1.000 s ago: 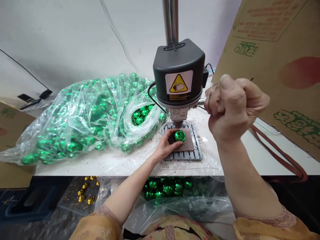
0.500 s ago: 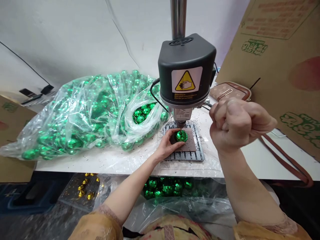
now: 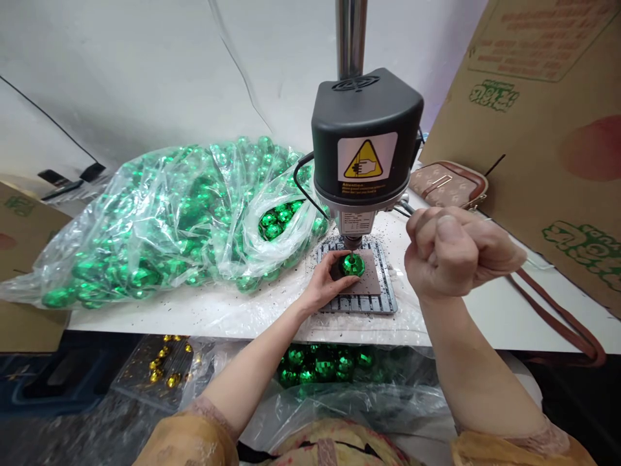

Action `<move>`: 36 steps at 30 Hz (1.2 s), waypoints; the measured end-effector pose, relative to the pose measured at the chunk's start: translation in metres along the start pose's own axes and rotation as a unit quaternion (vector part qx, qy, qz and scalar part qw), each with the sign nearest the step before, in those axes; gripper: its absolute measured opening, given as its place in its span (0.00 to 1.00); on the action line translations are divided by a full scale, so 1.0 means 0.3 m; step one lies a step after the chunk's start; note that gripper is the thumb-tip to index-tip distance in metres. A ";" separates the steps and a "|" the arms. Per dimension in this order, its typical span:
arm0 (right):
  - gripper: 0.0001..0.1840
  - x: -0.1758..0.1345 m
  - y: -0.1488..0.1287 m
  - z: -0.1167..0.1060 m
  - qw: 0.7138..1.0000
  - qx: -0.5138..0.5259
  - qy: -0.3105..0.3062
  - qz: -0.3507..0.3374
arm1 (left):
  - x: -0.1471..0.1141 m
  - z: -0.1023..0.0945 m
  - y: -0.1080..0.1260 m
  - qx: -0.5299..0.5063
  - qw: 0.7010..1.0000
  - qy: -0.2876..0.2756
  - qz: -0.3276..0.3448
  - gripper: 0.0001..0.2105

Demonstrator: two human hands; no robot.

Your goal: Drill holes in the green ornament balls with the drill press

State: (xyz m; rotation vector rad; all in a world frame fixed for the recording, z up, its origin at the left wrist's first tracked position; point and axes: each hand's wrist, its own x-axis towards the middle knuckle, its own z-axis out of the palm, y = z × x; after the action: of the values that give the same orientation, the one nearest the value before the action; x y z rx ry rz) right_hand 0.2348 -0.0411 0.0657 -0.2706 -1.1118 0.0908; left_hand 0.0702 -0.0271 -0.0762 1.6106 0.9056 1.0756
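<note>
My left hand [image 3: 326,279] has its thumb and fingers closed around the sides of a shiny green faceted ball [image 3: 352,264]. The ball rests on a brown square pad [image 3: 371,285] on the slotted metal base [image 3: 388,303] of a drill press [image 3: 367,136]. The drill bit comes down at the top of the ball; I cannot tell how deep it reaches. My right hand [image 3: 456,252] is a fist around the end of the press's lever [image 3: 405,206], whose grip is hidden in my fingers.
A clear plastic bag [image 3: 169,213] full of green balls lies at left, torn open near the press. More green balls [image 3: 325,362] sit in plastic below the table edge. Cardboard boxes [image 3: 548,155] and a strapped purse [image 3: 449,184] stand at right. Dark shavings surround the base.
My right hand has come down slightly with the lever. The drill head appears a little lower and farther right. My left hand and the green ball have stayed in place.
</note>
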 end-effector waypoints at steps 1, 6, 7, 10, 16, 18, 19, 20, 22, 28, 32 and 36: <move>0.24 -0.001 0.003 0.001 1.000 0.002 0.001 -0.004 | 0.000 0.000 0.000 -0.002 1.000 0.000 0.000 0.29; 0.26 -0.011 0.016 -0.003 1.000 0.000 0.007 -0.027 | -0.001 -0.002 -0.004 -0.008 1.000 -0.009 -0.005 0.29; 0.25 -0.011 0.018 -0.004 0.999 -0.002 0.005 -0.031 | -0.002 -0.002 -0.004 -0.007 1.000 -0.008 -0.006 0.29; 0.24 -0.010 0.024 -0.005 0.999 0.006 0.000 -0.045 | -0.002 -0.003 -0.002 -0.005 1.000 -0.004 -0.007 0.28; 0.25 -0.029 0.039 -0.023 0.998 0.010 -0.016 -0.060 | 0.000 -0.004 0.000 0.001 1.000 -0.004 -0.007 0.28; 0.25 -0.044 0.040 -0.031 0.998 0.006 -0.021 -0.065 | 0.000 -0.004 0.001 -0.001 1.000 -0.003 -0.009 0.28; 0.26 -0.048 0.038 -0.032 0.998 0.004 -0.020 -0.064 | -0.001 -0.005 0.001 -0.003 1.000 -0.002 -0.010 0.28; 0.26 -0.048 0.033 -0.029 0.998 0.001 -0.015 -0.057 | -0.002 -0.004 0.001 -0.006 1.000 -0.001 -0.011 0.28; 0.27 -0.030 0.018 -0.011 1.000 -0.003 0.008 -0.023 | -0.002 -0.002 0.002 -0.012 1.000 0.002 -0.013 0.28; 0.24 0.114 -0.025 0.075 0.992 -0.015 0.059 0.110 | -0.004 0.023 0.024 0.030 0.998 0.052 -0.005 0.26; 0.23 0.165 -0.023 0.086 0.983 -0.013 0.052 0.178 | -0.084 0.024 0.088 0.181 0.976 0.106 0.067 0.20; 0.23 0.162 -0.019 0.077 0.985 -0.027 0.044 0.165 | -0.283 -0.008 0.160 0.288 0.944 -0.058 0.153 0.19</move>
State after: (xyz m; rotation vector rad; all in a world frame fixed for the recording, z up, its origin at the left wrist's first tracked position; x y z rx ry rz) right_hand 0.2354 -0.0326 0.1191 -0.5016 -0.9744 0.3396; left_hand 0.0427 -0.1166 -0.0488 2.3366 0.9651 0.9549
